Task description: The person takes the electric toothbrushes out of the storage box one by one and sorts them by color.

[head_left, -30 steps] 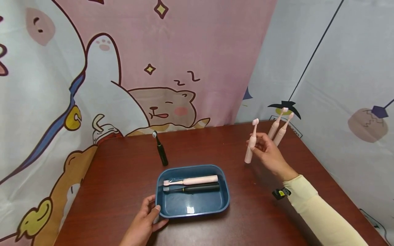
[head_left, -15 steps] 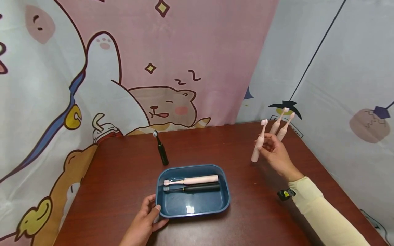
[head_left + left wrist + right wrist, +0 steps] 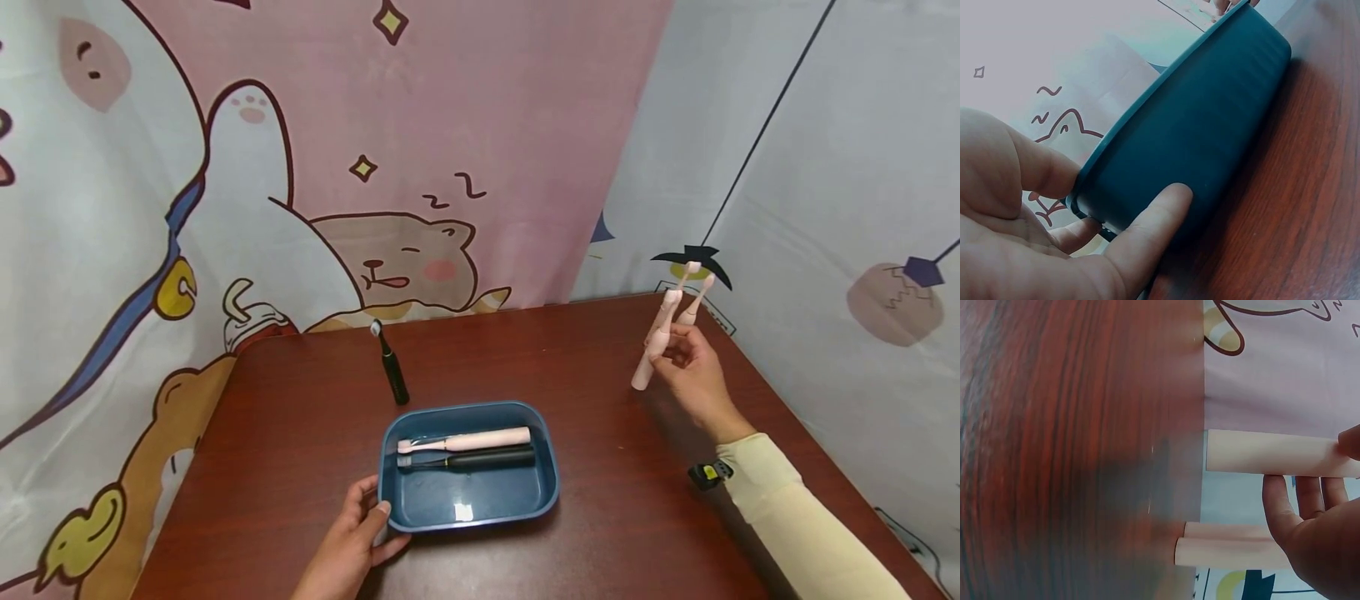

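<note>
My right hand (image 3: 699, 375) pinches a pale pink electric toothbrush (image 3: 642, 369) by its handle, upright with a slight tilt, brush head up. In the right wrist view the handle's flat end (image 3: 1222, 450) shows beyond the fingers. Close behind it stand two more pink electric toothbrushes (image 3: 699, 302), side by side and partly hidden by the hand. My left hand (image 3: 347, 537) grips the near left corner of a blue plastic bin (image 3: 495, 497), its thumb at the rim. Inside the bin lie a pink toothbrush (image 3: 491, 438) and a black toothbrush (image 3: 495, 457), parallel to each other.
A black electric toothbrush (image 3: 394, 377) stands upright on the brown wooden table (image 3: 300, 433), behind the bin's left part. Cartoon-printed cloth (image 3: 487, 100) hangs along the back and sides. A dark cable (image 3: 911, 533) lies past the table's right edge.
My right hand has carried the pink toothbrush rightward, close to the two standing pink ones, and it now overlaps one of them in the head view. The left hand and bin stay put.
</note>
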Demonstrator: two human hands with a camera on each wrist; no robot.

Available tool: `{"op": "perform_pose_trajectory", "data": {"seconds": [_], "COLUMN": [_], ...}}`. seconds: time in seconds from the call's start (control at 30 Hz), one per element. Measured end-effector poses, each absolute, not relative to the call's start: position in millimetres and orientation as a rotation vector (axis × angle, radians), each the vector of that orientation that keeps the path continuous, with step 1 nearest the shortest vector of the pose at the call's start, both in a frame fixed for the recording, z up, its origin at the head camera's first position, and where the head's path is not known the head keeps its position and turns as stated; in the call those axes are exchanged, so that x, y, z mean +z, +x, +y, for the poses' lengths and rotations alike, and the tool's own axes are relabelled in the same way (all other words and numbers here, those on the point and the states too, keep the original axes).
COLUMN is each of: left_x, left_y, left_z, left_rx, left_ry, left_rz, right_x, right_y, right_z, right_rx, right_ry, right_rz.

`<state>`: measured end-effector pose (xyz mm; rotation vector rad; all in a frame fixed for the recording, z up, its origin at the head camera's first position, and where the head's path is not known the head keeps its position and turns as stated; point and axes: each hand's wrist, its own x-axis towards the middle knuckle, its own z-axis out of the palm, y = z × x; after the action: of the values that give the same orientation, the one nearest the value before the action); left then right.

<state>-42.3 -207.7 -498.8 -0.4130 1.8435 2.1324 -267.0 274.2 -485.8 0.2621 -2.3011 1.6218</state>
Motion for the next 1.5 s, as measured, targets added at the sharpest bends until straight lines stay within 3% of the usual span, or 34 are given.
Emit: {"op": "perform_pose_trajectory", "data": {"seconds": [1.5], "left_x": [-498.7], "left_y": [-42.8], "left_z": [-209.1], "left_rx": [2.119], "left_ry": [-0.413], "left_rz": [1.854], "right_x": [-489.9], "right_y": [-265.5], "right_z": [310.0], "right_rx": [1.407], "right_ry": [0.013], "right_rz": [-2.329]}}
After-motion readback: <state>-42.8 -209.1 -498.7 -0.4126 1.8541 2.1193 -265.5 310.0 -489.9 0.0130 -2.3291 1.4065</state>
